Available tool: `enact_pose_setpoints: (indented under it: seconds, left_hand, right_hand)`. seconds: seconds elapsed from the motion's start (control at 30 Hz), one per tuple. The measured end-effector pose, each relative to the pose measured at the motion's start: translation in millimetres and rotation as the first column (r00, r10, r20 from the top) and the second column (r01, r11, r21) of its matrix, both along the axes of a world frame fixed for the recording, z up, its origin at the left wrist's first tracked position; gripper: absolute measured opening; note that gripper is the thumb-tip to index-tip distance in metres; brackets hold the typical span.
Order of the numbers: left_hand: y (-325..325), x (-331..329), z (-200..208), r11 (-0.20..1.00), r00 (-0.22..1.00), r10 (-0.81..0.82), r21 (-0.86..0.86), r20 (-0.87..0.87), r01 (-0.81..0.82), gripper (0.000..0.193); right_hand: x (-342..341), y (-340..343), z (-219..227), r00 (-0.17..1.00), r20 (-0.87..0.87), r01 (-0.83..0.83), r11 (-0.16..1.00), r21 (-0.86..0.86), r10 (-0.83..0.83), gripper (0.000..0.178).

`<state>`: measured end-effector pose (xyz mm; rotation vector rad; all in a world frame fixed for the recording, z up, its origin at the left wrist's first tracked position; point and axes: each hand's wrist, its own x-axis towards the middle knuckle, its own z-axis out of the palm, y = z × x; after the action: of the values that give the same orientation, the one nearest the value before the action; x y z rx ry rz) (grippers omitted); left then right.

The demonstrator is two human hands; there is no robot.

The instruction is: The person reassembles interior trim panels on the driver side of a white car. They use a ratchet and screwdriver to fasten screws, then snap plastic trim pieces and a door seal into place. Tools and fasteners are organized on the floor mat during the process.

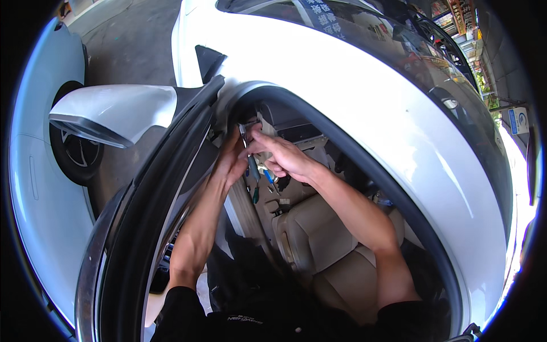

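Observation:
Both my hands reach through the open front door into a white car [364, 74], close to the front pillar at the footwell. My right hand [288, 158] has its index finger and thumb drawn in at a slim hand tool [253, 168] with a silver upper end and a dark grey grip. Its other fingers curl toward the palm. My left hand [229, 162] is just beside it, with its fingers pointing up along the pillar and mostly hidden. Below the hands lie a blue-handled tool [269, 176] and a green-tipped tool [256, 195].
The beige front seat [319, 228] is to the right, behind my right forearm. The open door [156, 194], with its white side mirror [122, 111], stands at my left. Another pale car [40, 165] is parked beyond it. The dark door-frame seal [393, 211] curves round my arms.

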<state>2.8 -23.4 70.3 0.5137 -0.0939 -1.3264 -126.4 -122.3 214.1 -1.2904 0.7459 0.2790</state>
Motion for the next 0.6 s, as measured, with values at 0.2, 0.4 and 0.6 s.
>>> enact_pose_setpoints:
  seconds: [0.2,0.4,0.6]
  left_hand:
    - [2.2,1.8,0.9,0.998,0.997,-0.059,0.030,0.053,0.057,0.061]
    - [0.6,0.1,-3.9,1.000,1.000,-0.023,-0.017,0.003,0.023,0.055]
    - [-7.1,1.5,-13.3,0.999,0.995,-0.023,0.039,-0.096,0.027,0.052]
  right_hand:
    - [1.7,6.2,4.0,1.000,-0.003,0.022,0.996,0.091,-0.022,0.068]
    - [10.5,6.0,-0.9,0.912,0.252,0.270,0.937,0.220,-0.323,0.075]
    - [10.2,0.3,-1.3,0.948,0.189,0.207,0.948,0.240,-0.254,0.070]
